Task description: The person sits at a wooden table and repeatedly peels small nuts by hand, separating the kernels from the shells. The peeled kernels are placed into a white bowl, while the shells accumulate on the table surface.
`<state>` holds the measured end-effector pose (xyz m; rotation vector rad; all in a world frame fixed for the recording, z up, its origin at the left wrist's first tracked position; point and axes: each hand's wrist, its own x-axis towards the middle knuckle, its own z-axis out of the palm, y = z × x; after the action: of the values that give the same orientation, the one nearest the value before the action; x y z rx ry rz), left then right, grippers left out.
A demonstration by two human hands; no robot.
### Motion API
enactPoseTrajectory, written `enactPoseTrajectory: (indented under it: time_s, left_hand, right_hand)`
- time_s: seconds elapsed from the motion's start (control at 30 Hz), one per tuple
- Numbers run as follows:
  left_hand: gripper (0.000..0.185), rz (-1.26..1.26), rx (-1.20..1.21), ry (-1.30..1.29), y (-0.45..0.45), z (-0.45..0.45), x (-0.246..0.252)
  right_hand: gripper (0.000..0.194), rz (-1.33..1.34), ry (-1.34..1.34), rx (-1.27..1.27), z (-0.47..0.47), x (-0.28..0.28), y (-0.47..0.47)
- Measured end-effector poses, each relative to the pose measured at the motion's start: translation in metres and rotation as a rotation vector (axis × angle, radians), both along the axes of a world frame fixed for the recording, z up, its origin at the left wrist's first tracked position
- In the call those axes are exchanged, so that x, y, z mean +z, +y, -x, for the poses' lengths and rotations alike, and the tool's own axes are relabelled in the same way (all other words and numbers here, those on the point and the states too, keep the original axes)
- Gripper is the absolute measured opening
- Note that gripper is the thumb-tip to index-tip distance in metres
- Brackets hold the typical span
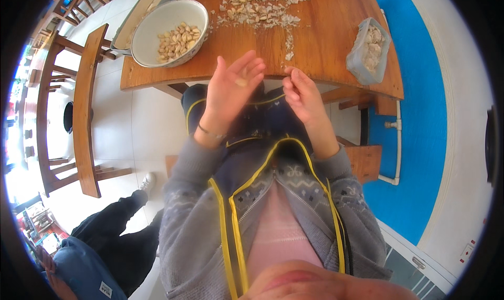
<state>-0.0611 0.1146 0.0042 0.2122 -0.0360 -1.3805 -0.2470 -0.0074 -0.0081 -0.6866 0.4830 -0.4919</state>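
Observation:
My left hand (pixel 235 83) is palm up over my lap, just off the table edge, with its fingers apart; a pale garlic clove (pixel 241 82) lies on it. Facing it, my right hand (pixel 300 91) has its fingers curled and thumb near the index fingertip; whether anything small is between them cannot be told. A white enamel bowl (pixel 143 38) with peeled-looking cloves (pixel 179 42) stands at the table's left front corner. Loose cloves and papery garlic skins (pixel 264 14) are spread across the middle of the wooden table (pixel 323 44).
A grey plastic container (pixel 360 69) with whitish contents stands at the table's right. Behind the bowl is a long tray or box (pixel 128 24). A wooden bench (pixel 84 114) stands left, the blue wall (pixel 417 122) right. Another person in dark trousers (pixel 118 237) is at lower left.

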Motion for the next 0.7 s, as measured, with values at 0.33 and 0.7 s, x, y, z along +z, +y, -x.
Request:
enactPoseTrajectory:
  time_s: [0.33, 0.7]
  left_hand:
    - [0.072, 0.265, 0.046, 0.186, -0.056, -0.024, 0.000]
    - [0.066, 0.111, 0.080, -0.103, -0.121, -0.076, 0.000]
  right_hand:
    - [0.019, 0.104, 0.034, -0.032, -0.037, 0.020, -0.019]
    - [0.026, 1.416, 0.368, -0.354, -0.133, 0.032, -0.073]
